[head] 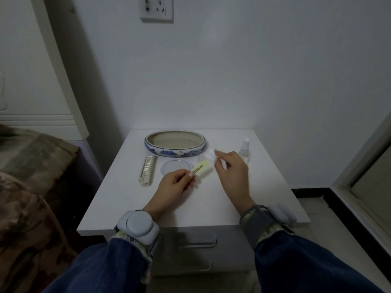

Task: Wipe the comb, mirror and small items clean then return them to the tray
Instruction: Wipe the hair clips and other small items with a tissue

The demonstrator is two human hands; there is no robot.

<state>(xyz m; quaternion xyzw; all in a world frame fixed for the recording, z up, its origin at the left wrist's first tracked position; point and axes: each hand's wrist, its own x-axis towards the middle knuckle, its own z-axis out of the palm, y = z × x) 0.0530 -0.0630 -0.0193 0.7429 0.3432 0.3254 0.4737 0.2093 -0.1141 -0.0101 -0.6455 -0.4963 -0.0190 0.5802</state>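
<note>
Slippage is your risk: your left hand point(176, 182) only pinches the yellow hair clip point(202, 167) at the mirror's point(176, 167) four o'clock, while your right hand point(231, 168) clutches a white wipe point(211, 154).

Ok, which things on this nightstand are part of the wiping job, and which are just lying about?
Part of the job:
- yellow hair clip, pinched by the left hand
- white wipe, held in the right hand
- comb
- round mirror
- blue-and-white tray, nothing in it
- spray bottle, probably cleaner

Just lying about:
- wall socket
- blanket
</note>
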